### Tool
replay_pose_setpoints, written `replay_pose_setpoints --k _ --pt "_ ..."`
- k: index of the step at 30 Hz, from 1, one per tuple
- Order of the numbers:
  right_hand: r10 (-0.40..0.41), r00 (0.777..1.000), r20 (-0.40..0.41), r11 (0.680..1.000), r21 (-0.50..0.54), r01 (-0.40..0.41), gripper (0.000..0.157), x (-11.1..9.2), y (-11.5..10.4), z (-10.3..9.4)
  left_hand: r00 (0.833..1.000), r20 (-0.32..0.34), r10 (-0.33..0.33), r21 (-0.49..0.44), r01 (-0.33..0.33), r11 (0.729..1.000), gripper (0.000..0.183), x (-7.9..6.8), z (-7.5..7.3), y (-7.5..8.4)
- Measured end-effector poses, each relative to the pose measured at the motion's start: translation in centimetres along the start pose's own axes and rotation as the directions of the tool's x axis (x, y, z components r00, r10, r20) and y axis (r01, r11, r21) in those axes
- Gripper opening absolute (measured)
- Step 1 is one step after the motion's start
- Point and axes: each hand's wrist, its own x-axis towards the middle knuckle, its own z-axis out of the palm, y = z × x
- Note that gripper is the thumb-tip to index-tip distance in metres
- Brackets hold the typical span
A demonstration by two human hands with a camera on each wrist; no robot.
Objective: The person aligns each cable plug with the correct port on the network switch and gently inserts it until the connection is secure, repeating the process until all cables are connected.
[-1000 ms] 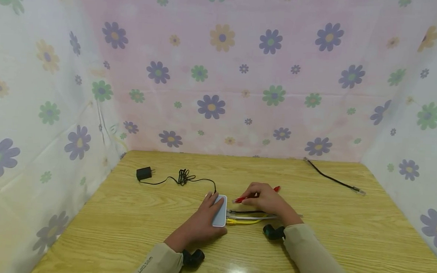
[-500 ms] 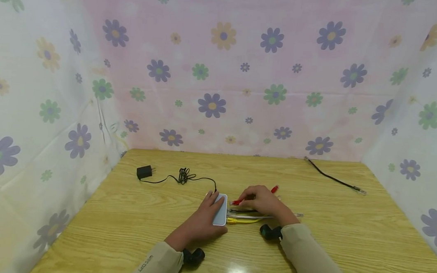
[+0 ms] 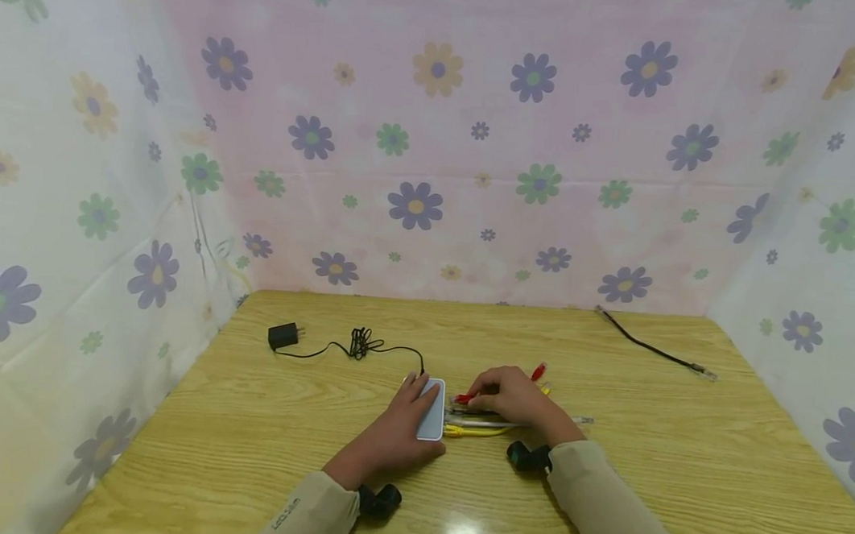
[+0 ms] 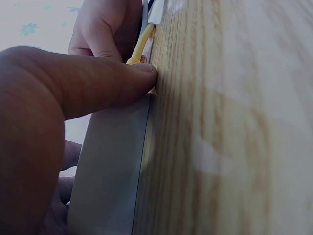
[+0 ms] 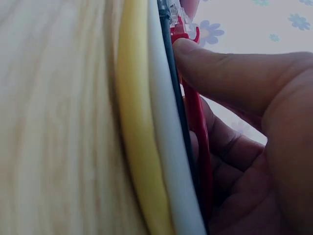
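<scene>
A small white network switch (image 3: 431, 416) lies on the table under my left hand (image 3: 390, 436). The left fingers spread across its top, while the thumb lies along its near side, by the yellow plug in the left wrist view. From its right side run a yellow network cable (image 3: 480, 433), a white one (image 3: 483, 424) and a black one (image 3: 474, 413). Thumb and fingers of my right hand (image 3: 513, 394) pinch a red network cable (image 5: 196, 117) just behind its clear plug. That plug points at the switch's right side, beyond the black cable; the red cable's other end sticks out behind the hand.
A black power adapter (image 3: 283, 336) lies at the back left, its bundled cord (image 3: 360, 344) reaching the switch's far side. Toward the back right is a loose short black network cable (image 3: 644, 347). Flowered cloth (image 3: 434, 138) walls the table at the back and sides.
My right hand has brought the red cable's plug slightly left and nearer to the switch's side. The left hand has stayed on the switch.
</scene>
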Motion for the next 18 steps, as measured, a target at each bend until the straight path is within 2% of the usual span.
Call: replay_pose_setpoints --k 8,18 --pt "0.007 1.000 -0.028 1.000 -0.018 -0.008 0.006 -0.31 -0.46 0.26 1.000 -0.005 0.015 0.021 -0.015 1.000 0.087 0.12 -0.10 0.06" --pt "-0.008 0.999 -0.048 0.998 -0.062 0.005 0.008 -0.34 -0.63 0.63 1.000 0.000 0.004 0.023 -0.004 1.000 0.087 0.11 -0.02 -0.03"
